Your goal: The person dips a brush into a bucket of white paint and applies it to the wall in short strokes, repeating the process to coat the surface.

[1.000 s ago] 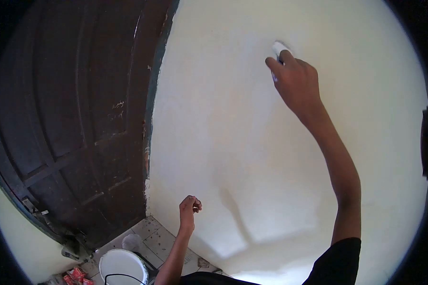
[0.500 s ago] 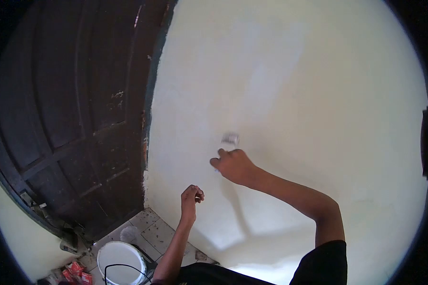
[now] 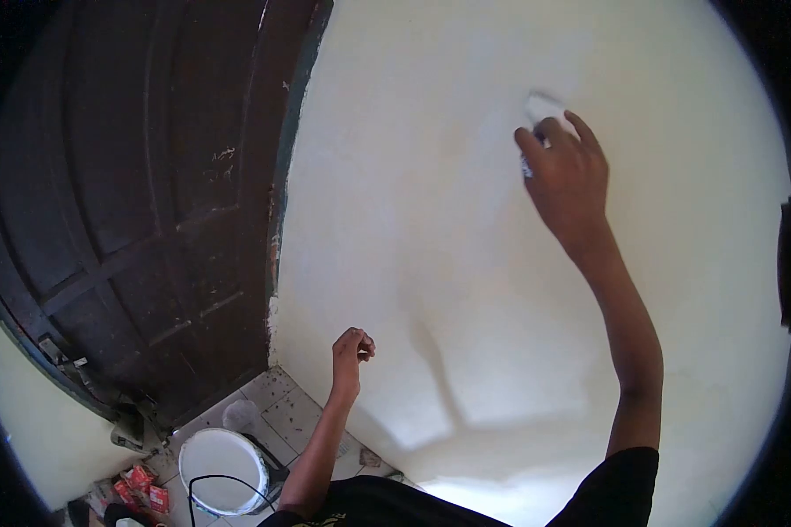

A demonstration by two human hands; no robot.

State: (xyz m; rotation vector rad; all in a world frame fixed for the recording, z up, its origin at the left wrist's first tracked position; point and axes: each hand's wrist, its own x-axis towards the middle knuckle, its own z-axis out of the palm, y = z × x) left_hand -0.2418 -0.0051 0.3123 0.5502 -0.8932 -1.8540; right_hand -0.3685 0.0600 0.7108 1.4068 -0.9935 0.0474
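Note:
High on the pale wall (image 3: 466, 220), my right hand (image 3: 571, 171) is closed around a paintbrush (image 3: 545, 107). The brush's wide white head meets the wall above my fingers, slightly blurred. Part of its handle shows beside my thumb, and the rest is hidden in my palm. My left hand (image 3: 351, 347) hangs lower, in front of the wall, with its fingers loosely curled and nothing visible in them. Whitish patches of paint mark the wall between the door frame and my right hand.
A dark panelled door (image 3: 141, 193) stands to the left, with a metal handle (image 3: 57, 351). Below, a white bucket (image 3: 224, 474) with a black wire handle sits on the tiled floor (image 3: 290, 417). Red packets (image 3: 141, 487) lie left of it. A dark object (image 3: 789, 263) edges the far right.
My right hand has carried the paintbrush up and to the right across the wall, and my arm is straighter. My left hand has barely shifted.

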